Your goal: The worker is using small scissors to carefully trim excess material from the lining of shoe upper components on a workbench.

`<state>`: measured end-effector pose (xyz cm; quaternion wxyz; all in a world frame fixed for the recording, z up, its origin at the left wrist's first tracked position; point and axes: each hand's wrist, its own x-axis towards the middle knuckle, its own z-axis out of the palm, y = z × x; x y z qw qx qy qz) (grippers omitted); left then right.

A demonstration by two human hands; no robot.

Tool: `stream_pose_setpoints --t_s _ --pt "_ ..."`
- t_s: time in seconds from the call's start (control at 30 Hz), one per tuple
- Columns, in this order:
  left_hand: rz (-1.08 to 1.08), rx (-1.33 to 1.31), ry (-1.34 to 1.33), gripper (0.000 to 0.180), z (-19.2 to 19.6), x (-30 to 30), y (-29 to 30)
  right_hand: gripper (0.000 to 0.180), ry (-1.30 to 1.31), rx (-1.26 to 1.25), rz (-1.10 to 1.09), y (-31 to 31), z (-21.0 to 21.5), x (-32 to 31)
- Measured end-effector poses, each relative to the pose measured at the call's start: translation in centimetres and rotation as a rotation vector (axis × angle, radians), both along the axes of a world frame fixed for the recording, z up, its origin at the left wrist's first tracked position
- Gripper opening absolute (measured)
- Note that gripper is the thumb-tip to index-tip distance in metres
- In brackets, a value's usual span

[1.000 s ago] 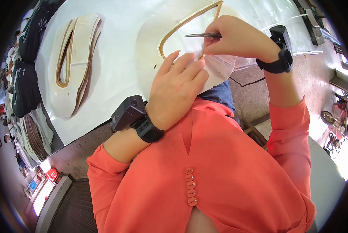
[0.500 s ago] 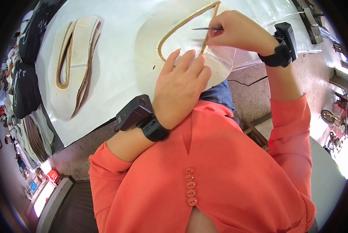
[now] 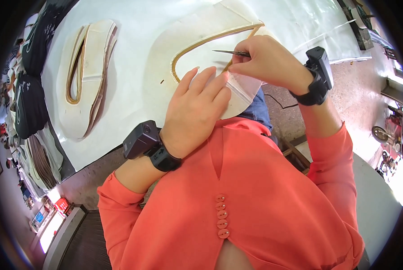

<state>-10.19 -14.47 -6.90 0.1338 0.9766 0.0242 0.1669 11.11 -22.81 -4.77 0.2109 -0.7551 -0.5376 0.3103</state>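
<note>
A cream sheet-like piece (image 3: 244, 13) with a brown-edged, U-shaped opening (image 3: 228, 33) lies on the white-covered table in front of me. My left hand (image 3: 194, 110) rests flat on its near part, fingers stretched out and slightly apart, the fingertips by the curve of the opening. Between the thumb and fingers of my right hand (image 3: 266, 60) is a slim pointed metal tool (image 3: 230, 52), its dark tip aimed left over the opening. Whether it is a pair of small scissors I cannot tell, as my fingers cover the rest. My right thumb is close to the brown edging.
Several similar cream pieces (image 3: 93, 67) are stacked at the table's left. A small brown scrap (image 3: 162, 82) lies left of my left hand. Dark bundled cloth (image 3: 30, 101) lines the far left edge. A black cable (image 3: 280, 105) hangs over the floor at right.
Both hands and the cream piece have shifted left and toward me. The brown-edged opening has turned a little, and the pointed tool now sits nearer my left fingertips.
</note>
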Motion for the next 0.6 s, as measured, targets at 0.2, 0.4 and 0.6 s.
stream_pose_setpoints --t_s 0.2,0.4,0.6 --pt "-0.023 -0.029 -0.009 0.011 -0.1 -0.1 0.2 0.027 -0.082 0.066 0.178 0.9 0.9 2.7" --pt "-0.032 -0.022 -0.048 0.011 -0.2 0.4 0.2 0.023 0.161 0.049 0.092 2.1 1.3 1.1" --pt "-0.032 -0.03 -0.054 0.01 0.1 0.6 0.1 0.023 0.021 -0.031 0.084 1.3 0.2 2.9"
